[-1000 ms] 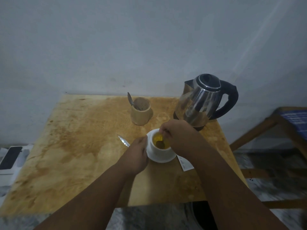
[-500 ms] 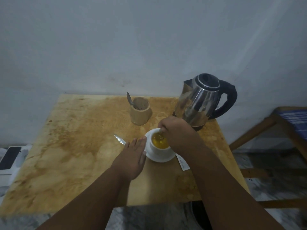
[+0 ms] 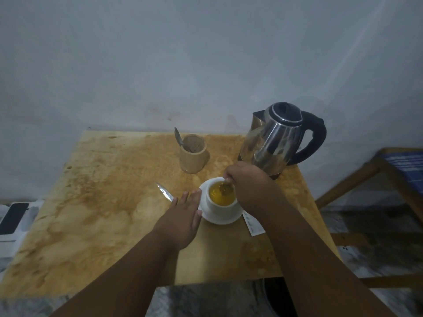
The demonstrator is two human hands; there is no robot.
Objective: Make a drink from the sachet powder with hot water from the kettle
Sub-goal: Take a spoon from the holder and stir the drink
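A white cup full of yellow drink stands on a white saucer right of the table's middle. My right hand is over the cup, pinching a spoon whose bowl dips into the liquid. My left hand lies flat, fingers straight, just left of the cup beside the saucer's rim, holding nothing. The steel kettle with a black handle stands at the back right corner. A torn sachet lies left of my left fingertips. Another white sachet piece pokes out under my right forearm.
A tan wooden holder with a spoon in it stands behind the cup. The stained wooden table ends at a grey wall. A wooden chair is on the right, a dark phone off the left edge.
My left hand let go of the cup's side and now lies flat and open beside the saucer. My right hand keeps moving the spoon in the drink.
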